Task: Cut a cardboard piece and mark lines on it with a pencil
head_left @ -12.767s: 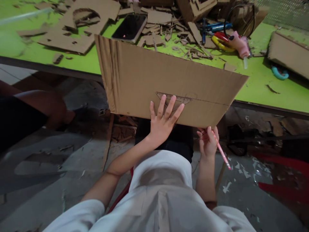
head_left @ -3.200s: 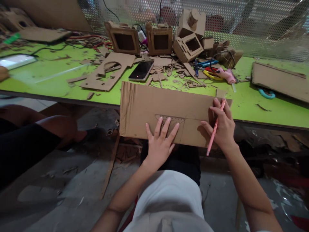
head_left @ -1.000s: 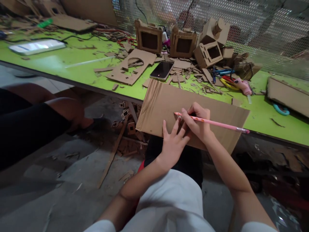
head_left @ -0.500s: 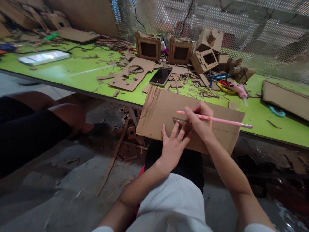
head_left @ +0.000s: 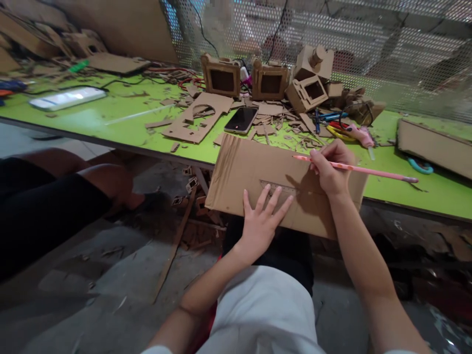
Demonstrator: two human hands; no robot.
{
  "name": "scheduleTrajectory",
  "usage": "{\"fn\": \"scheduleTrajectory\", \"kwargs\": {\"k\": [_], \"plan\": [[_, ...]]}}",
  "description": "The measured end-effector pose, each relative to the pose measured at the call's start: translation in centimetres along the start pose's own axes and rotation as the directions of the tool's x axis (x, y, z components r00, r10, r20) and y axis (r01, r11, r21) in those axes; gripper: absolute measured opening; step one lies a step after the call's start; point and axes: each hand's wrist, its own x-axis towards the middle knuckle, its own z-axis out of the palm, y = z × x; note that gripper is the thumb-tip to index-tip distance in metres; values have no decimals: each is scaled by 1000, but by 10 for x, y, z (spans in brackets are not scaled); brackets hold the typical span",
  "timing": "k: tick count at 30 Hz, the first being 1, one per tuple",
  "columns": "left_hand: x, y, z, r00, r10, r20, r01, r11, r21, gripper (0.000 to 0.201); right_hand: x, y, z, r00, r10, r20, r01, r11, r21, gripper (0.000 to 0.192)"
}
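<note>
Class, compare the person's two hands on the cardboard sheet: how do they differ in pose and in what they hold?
The left hand lies flat with fingers spread, pressing a triangular ruler onto the cardboard sheet; the right hand is curled around a pink pencil. The left hand sits near the sheet's near edge, the right hand farther up, toward the green table. Both are bare and over the same sheet.

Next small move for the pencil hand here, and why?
Probably bring the pink pencil tip down to the edge of the set square. The right hand holds the pencil with its tip just off the cardboard sheet, right of the set square, while the left hand lies flat on the set square, pinning it.
</note>
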Motion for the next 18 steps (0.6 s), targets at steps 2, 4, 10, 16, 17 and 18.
{"fn": "scheduleTrajectory", "kwargs": {"k": [2,4,10,16,17,18], "plan": [[-1,-2,0,1000,-5,10,5,1000,-13,69,0,1,-1,1000,1,9,-1,1000,6,40],[-3,-3,1,1000,-17,1,17,1000,-18,71,1,2,-2,1000,7,19,-7,1000,2,40],[-4,-3,7,998,-2,-56,2,1000,-4,66,1,0,-3,999,31,31,-30,999,-27,40],[-3,-4,23,980,17,-199,3,995,97,52,1,-1,-4,999,42,22,-39,993,-112,41],[-2,-3,25,977,17,-212,7,994,109,51,1,-1,-5,999,37,32,-32,991,-132,41],[-2,-2,27,975,16,-223,11,993,118,50,1,-2,-5,998,32,48,-24,988,-152,41]]}}
